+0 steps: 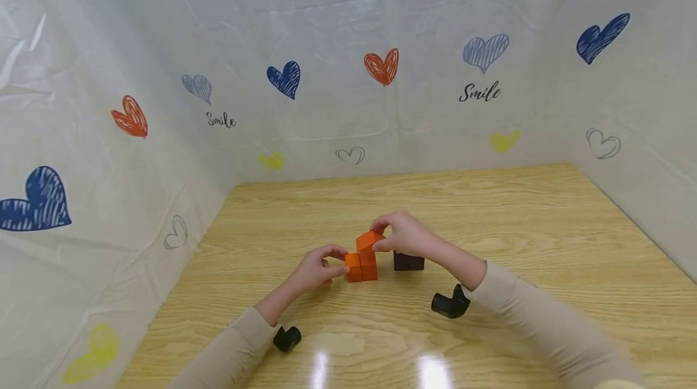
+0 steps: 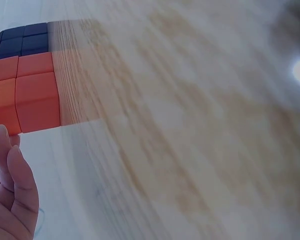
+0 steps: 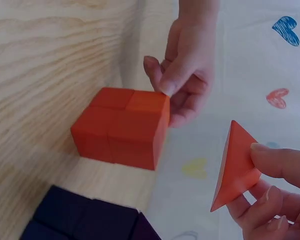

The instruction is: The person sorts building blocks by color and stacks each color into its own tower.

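Observation:
Two levels of orange cubes (image 1: 362,267) stand together as a small block on the wooden table, also seen as orange cubes (image 3: 132,137) in the right wrist view. My left hand (image 1: 321,265) pinches the top left cube between thumb and forefinger. Above the cubes, my right hand (image 1: 405,235) holds an orange triangular prism (image 3: 236,167) between thumb and fingers. The prism is tilted and apart from the cubes in the right wrist view. Just right of the orange block, partly behind my right hand, sits a stack of dark cubes (image 1: 408,262).
A dark triangular piece (image 3: 145,227) tops the dark cubes. Black wrist-worn devices show under each forearm, the left device (image 1: 287,339) and the right device (image 1: 451,303). A white sheet (image 1: 327,117) printed with hearts borders the table (image 1: 305,207) at its back and sides.

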Demonstrator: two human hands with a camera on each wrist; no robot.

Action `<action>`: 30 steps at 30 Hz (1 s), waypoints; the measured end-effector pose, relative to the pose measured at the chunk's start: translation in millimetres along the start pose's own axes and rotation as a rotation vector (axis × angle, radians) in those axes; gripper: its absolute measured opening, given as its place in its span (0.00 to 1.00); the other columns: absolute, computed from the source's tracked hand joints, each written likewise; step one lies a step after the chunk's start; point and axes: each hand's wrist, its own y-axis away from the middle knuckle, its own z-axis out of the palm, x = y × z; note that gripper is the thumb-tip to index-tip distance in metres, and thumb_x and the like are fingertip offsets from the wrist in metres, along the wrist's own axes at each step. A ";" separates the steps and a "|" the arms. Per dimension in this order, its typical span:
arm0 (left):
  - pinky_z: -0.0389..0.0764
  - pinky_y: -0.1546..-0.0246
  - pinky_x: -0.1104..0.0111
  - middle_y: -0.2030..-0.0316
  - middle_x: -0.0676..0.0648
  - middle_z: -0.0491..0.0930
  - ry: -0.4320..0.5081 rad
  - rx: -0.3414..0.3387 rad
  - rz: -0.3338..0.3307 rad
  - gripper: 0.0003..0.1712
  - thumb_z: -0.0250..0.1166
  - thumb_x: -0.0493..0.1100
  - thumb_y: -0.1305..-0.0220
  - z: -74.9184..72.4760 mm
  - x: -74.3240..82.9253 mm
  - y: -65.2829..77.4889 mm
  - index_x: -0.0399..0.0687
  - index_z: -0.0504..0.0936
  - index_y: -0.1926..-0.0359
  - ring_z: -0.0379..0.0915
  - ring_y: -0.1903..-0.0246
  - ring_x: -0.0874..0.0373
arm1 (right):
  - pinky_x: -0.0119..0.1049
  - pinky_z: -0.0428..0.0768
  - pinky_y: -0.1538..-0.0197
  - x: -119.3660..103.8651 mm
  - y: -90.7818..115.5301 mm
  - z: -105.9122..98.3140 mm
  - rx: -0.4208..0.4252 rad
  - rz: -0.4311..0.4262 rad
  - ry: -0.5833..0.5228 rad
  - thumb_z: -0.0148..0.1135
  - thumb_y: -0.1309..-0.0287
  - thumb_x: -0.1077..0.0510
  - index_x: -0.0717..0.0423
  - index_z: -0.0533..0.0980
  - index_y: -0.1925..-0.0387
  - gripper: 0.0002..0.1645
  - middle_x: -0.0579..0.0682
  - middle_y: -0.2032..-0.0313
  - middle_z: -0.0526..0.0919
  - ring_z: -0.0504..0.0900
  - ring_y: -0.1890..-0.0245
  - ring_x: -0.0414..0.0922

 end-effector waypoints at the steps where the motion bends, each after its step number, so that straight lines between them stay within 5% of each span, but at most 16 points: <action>1: 0.73 0.81 0.70 0.56 0.44 0.78 -0.001 0.000 -0.001 0.21 0.67 0.46 0.45 -0.1 0.1 0.0 0.44 0.76 0.52 0.58 0.88 0.62 | 0.36 0.77 0.61 -0.7 -0.8 3.2 0.002 -0.010 0.007 0.68 0.54 0.61 0.60 0.79 0.57 0.19 0.50 0.64 0.81 0.76 0.65 0.43; 17: 0.73 0.81 0.69 0.56 0.45 0.78 -0.009 -0.006 -0.002 0.21 0.67 0.47 0.46 -0.7 -0.1 -0.7 0.44 0.77 0.52 0.57 0.87 0.61 | 0.36 0.77 0.60 -9.5 -11.7 41.1 0.004 0.039 0.159 0.69 0.54 0.60 0.59 0.80 0.59 0.16 0.51 0.63 0.83 0.78 0.66 0.43; 30: 0.74 0.80 0.69 0.56 0.44 0.78 -0.005 -0.011 0.004 0.21 0.67 0.46 0.46 -1.0 0.3 -0.4 0.44 0.77 0.52 0.58 0.87 0.60 | 0.38 0.78 0.58 -8.5 -15.5 47.7 -0.032 0.068 0.132 0.68 0.52 0.60 0.61 0.78 0.56 0.19 0.54 0.60 0.82 0.78 0.63 0.46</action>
